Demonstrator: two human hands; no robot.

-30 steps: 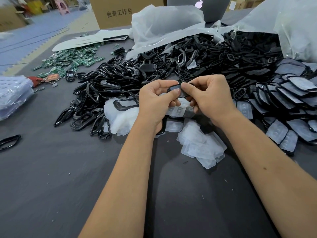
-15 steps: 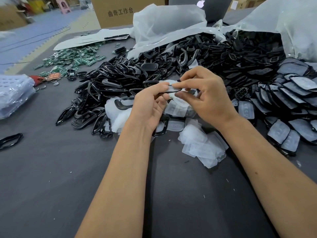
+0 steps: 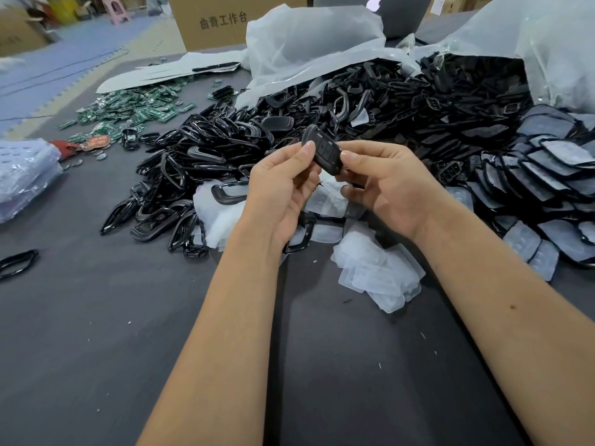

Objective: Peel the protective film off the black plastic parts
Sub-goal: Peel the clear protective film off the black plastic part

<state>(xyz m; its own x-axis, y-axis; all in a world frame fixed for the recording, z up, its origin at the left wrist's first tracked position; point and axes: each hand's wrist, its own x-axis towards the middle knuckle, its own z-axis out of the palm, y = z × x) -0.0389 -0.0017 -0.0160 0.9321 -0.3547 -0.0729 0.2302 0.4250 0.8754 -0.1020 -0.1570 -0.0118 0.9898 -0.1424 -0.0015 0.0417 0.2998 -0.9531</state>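
Observation:
A black plastic key-fob part (image 3: 324, 153) with button outlines is held up over the table, its face turned towards me. My left hand (image 3: 283, 188) pinches its left edge between thumb and fingers. My right hand (image 3: 383, 185) pinches its right edge. No film shows on the part's face. Below the hands lies a heap of peeled clear films (image 3: 380, 272). At the right lies a stack of black parts still covered with film (image 3: 547, 175).
A large pile of black frames (image 3: 199, 165) spreads left of my hands, with more black parts (image 3: 434, 101) spilling from white plastic bags (image 3: 309, 43) behind. Green circuit boards (image 3: 135, 107) lie far left. A cardboard box (image 3: 219, 20) and a laptop stand at the back. The dark table (image 3: 96, 333) lies in front.
The hands have drawn slightly apart and turned the part face up. The film seen stretched between the fingers half a second ago is gone from the part.

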